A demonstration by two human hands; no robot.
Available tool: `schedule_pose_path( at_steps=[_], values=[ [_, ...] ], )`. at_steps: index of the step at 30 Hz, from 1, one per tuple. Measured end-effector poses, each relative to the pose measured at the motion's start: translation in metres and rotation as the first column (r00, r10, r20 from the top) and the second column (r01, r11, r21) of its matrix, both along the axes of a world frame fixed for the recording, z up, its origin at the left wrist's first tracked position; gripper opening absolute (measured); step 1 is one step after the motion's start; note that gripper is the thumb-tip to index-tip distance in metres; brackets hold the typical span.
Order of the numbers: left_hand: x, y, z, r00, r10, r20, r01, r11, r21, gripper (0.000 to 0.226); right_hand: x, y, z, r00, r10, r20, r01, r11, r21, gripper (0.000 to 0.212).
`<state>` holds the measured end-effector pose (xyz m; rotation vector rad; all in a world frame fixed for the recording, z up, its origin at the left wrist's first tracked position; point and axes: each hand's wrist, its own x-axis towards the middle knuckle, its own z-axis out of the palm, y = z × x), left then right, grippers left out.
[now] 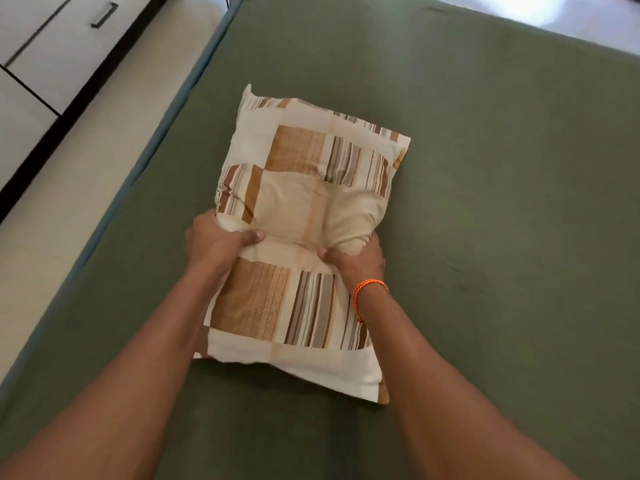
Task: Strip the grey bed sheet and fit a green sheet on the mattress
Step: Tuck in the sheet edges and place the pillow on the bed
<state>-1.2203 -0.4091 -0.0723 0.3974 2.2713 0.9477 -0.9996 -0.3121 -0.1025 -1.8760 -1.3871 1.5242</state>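
Pillow [304, 230] on sheet [485, 202], mid-bed; drawers [45, 53] far left, beyond floor [104, 161].

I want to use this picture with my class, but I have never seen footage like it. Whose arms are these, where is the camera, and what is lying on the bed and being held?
The camera sits on a person's head, looking forward and down, so the two bare arms are that person's own. No machine is involved. A green sheet covers the mattress. On it lies a patterned pillow in cream and brown. The left hand and right hand grip it by its sides. The right wrist wears an orange bracelet. A white cabinet stands beside the bed.
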Motion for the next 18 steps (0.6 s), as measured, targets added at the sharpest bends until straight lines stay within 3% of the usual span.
schedule_pose_path(
  at_steps=[6,12,18],
  values=[
    [0.084,-0.010,0.039,0.999,0.024,0.023,-0.028,0.982,0.188,0.049,0.062,-0.002,0.036,0.998,-0.006,-0.066,0.017,0.987,0.160,0.071],
    [0.221,-0.026,0.091,0.998,-0.053,0.044,0.039,0.957,0.288,0.052,0.206,-0.032,0.102,0.995,-0.086,-0.059,0.097,0.970,0.221,0.044],
    [0.386,-0.036,0.168,0.984,-0.174,0.033,0.152,0.925,0.347,0.059,0.392,-0.062,0.201,0.984,-0.160,-0.084,0.177,0.946,0.271,0.044]
  ],
)
